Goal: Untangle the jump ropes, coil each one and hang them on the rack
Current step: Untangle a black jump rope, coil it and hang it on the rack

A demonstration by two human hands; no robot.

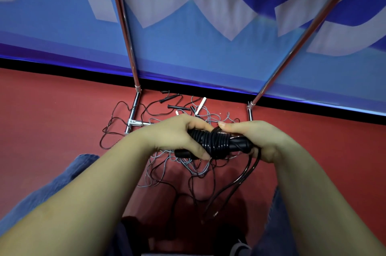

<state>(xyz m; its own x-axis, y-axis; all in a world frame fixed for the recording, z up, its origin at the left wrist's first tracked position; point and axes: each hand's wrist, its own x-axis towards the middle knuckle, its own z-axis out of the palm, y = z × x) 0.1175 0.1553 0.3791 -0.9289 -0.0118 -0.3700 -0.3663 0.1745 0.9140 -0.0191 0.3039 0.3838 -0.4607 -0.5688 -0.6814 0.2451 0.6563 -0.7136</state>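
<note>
Held at chest height over the red floor (62, 113): black jump rope (217, 144), cord coiled tight round its paired handles, loose end trailing down. Left hand (177, 136) fingers curled round the left end, right hand (257, 140) fingers wrapped round the right end, thumb pressing the coils. Below, tangled black and grey ropes (173, 113) heaped between the chrome rack (133, 109) legs, against a blue banner (188, 26).

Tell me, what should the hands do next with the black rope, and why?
Probably wind the next turn. The left hand and right hand grip the black handles, already wrapped in several coils, but a long loose tail hangs below.
</note>
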